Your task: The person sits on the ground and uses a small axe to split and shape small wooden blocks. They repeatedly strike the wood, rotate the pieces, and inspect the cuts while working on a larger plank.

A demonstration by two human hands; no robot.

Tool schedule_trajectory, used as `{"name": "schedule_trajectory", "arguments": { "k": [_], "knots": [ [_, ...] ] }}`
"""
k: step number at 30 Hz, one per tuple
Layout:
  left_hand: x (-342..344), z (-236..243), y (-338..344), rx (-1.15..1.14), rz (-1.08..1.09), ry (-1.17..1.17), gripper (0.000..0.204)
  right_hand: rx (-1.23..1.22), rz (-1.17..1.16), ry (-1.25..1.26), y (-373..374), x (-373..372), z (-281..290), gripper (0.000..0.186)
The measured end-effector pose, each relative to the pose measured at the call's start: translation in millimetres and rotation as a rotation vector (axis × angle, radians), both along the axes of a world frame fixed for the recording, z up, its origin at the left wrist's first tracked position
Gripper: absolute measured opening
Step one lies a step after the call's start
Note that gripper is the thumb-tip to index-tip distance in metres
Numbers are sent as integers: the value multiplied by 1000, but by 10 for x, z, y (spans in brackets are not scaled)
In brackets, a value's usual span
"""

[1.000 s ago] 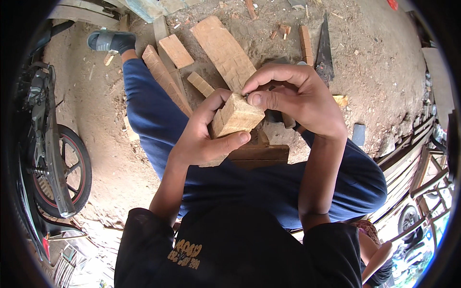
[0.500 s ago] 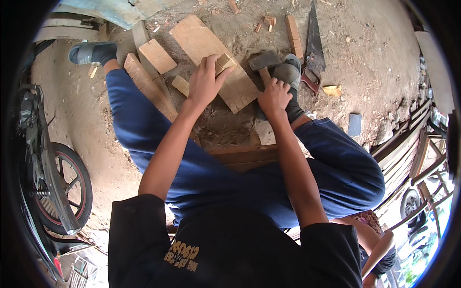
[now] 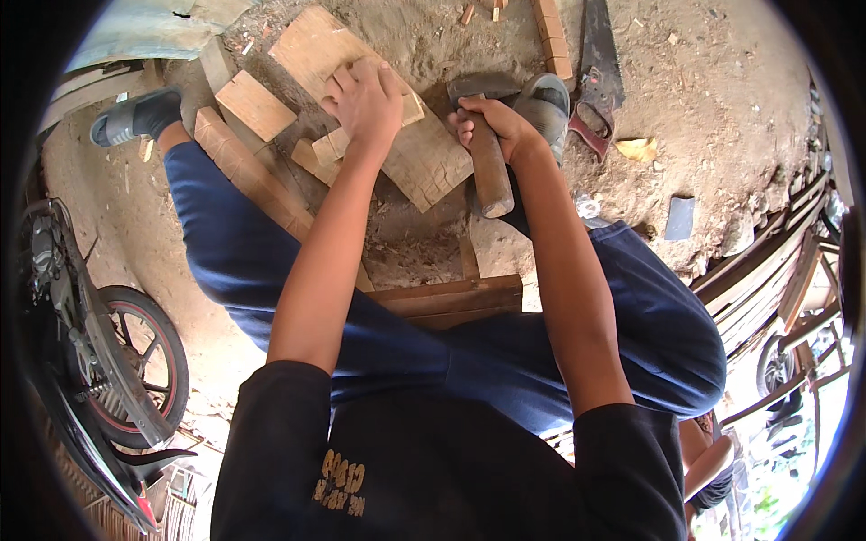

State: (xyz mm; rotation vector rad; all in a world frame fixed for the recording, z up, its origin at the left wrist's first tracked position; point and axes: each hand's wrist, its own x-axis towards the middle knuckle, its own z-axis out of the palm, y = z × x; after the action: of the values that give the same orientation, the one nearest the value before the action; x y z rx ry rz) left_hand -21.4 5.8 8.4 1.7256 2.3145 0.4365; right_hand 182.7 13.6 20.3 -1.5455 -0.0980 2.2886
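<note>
The person's right grip (image 3: 507, 128) is closed round the handle of a hammer (image 3: 492, 176), close below its dark head (image 3: 465, 88). The head sits at eleven o'clock from that grip, and the handle's butt juts out at six. The hammer should feel head-heavy and stiff; its bare lower handle looks the best place to hold, the smooth wood perhaps a little slippery.

The left grip (image 3: 368, 101), between nine and ten o'clock from the right, lies palm-down over a narrow wooden block (image 3: 411, 110), fingers bent; whether they pinch it cannot be told. The block's ends emerge at four and seven o'clock from this grip. It looks light, rigid and hard to break, best held by its long sides.

Beneath is a wide plank (image 3: 428, 167). A short board (image 3: 255, 105) lies at nine o'clock from the left grip; a handsaw (image 3: 599, 86) lies between two and three from the right.
</note>
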Motion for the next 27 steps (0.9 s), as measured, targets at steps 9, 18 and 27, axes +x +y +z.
{"name": "schedule_trajectory", "arguments": {
  "k": [9, 18, 27],
  "knots": [
    [33, -6, 45, -74, 111, 113, 59, 461, 0, -477, -737, -431, 542, 29],
    [50, 22, 43, -58, 86, 115, 56, 557, -73, -620, -681, -483, 605, 31],
    [-5, -16, 7, -66, 88, 110, 56, 442, 19, -424, -429, -292, 825, 34]
  ]
}}
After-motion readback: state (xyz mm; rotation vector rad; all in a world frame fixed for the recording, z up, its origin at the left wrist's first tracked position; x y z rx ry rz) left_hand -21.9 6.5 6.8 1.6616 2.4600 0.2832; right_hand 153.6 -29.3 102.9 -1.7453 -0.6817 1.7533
